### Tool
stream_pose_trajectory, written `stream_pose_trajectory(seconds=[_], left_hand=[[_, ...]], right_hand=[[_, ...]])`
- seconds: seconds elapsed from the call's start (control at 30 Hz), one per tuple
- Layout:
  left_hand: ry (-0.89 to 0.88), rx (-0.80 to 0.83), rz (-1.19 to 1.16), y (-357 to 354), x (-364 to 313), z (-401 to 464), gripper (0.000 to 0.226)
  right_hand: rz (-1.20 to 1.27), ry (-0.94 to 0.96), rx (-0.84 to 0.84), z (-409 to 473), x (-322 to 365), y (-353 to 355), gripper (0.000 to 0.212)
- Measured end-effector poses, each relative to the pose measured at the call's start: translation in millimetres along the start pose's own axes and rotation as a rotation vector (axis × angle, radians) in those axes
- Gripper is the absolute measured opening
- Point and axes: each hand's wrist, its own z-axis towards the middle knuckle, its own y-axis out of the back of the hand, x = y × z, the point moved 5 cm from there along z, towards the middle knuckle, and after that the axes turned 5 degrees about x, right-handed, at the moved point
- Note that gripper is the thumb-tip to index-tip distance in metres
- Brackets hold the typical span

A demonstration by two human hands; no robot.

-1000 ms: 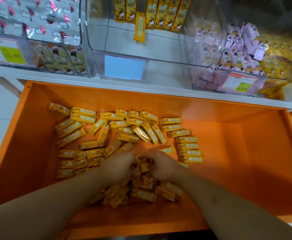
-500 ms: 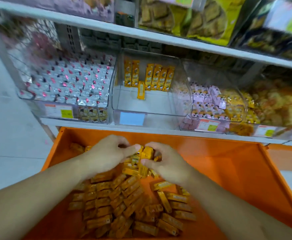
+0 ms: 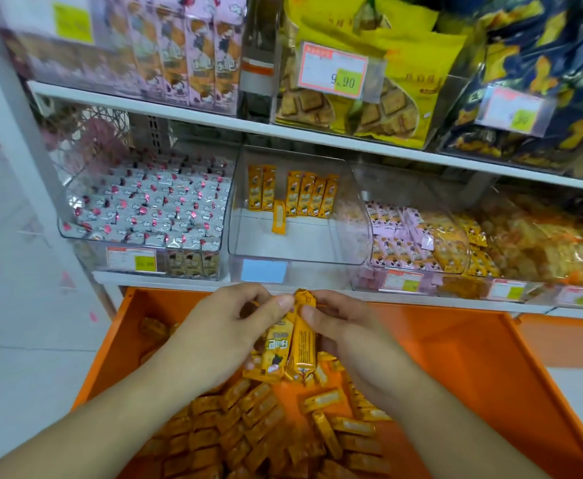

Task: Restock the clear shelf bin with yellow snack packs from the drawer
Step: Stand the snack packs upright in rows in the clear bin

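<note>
White metal shelving unit, two shelf boards visible. White upright post at its left edge. Left of the post: pale tiled floor, light grey, grout lines faint. Right of the unit's base: strip of the same floor. Light even, diffuse; no hard shadows.

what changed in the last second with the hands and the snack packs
Both hands, left hand and right hand, gathered a bundle of yellow snack packs from the orange drawer and lifted it toward the clear bin. The bin's contents are unchanged.
</note>
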Motion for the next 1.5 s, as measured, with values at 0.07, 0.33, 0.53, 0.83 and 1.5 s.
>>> stream_pose_trajectory(seconds=[0.07,0.33,0.53,0.83,1.5], left_hand=[[0.061,-0.042,0.005,3.5,2.4,4.6,0.058],[0.314,-0.112,-0.106,15.6,12.2,21.3,0.053],[0.355,0.004,-0.048,7.0,27.1,28.3,0.048],[0.23,0.337,-0.062,-2.6,17.9,17.0,0.051],[-0.022,-0.314,0.546,101.3,-38.1,104.4,0.027]], right_hand=[[0.084,-0.033,0.027,4.9,-1.8,-1.8,0.022],[0.225,-0.139,0.021,29.4,-9.8,4.4,0.032],[0.15,-0.226,0.078,31.7,-13.6,-6.0,0.026],[0.184,-0.173,0.013,25.7,-5.8,0.2,0.026],[-0.433,-0.011,-0.308,152.5,58.0,59.6,0.013]])
